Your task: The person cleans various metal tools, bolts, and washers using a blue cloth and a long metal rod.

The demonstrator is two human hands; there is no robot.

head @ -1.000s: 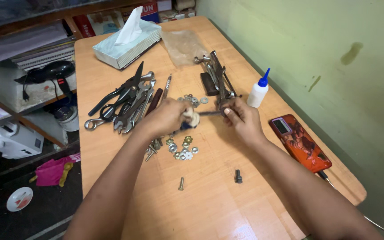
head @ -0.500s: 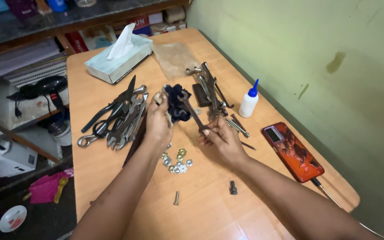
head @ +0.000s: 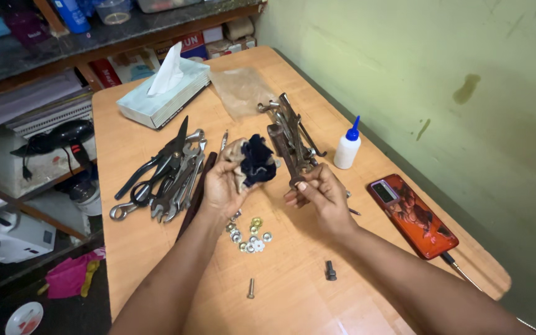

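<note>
My left hand (head: pixel 224 186) holds a crumpled rag (head: pixel 252 161), beige with a dark blue part, above the wooden table (head: pixel 293 298). My right hand (head: pixel 319 197) grips the lower end of a rusty metal wrench (head: pixel 282 155), which points up and away from me, next to the rag. Below both hands lies a small heap of nuts and washers (head: pixel 249 239).
Pliers, scissors and spanners (head: pixel 169 170) lie left; more wrenches (head: pixel 296 127) behind my right hand. A white glue bottle with blue cap (head: pixel 347 146), a red phone (head: pixel 412 214), a tissue box (head: pixel 162 93), a plastic bag (head: pixel 243 90), two loose bolts (head: pixel 330 270) (head: pixel 250 288). Shelves stand left.
Both hands have lifted off the table. The left hand now holds the rag up, and the right hand has raised the wrench beside it. The camera has shifted slightly.
</note>
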